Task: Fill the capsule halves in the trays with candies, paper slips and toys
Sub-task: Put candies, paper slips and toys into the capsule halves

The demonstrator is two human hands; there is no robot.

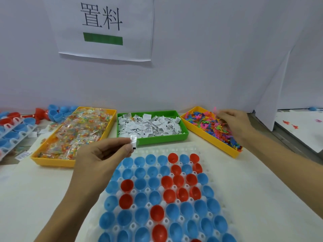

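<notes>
A white tray in front of me holds several blue capsule halves and red capsule halves, all open side up. My left hand pinches a small white paper slip just above the tray's far left corner. My right hand reaches into the yellow bin of small coloured toys at the right, fingers curled among the toys. A green bin of paper slips stands in the middle and a yellow bin of wrapped candies at the left.
More trays with blue and red capsule halves lie at the far left, with loose blue halves behind them. A white wall with a paper sign stands right behind the bins. A white board lies at the far right.
</notes>
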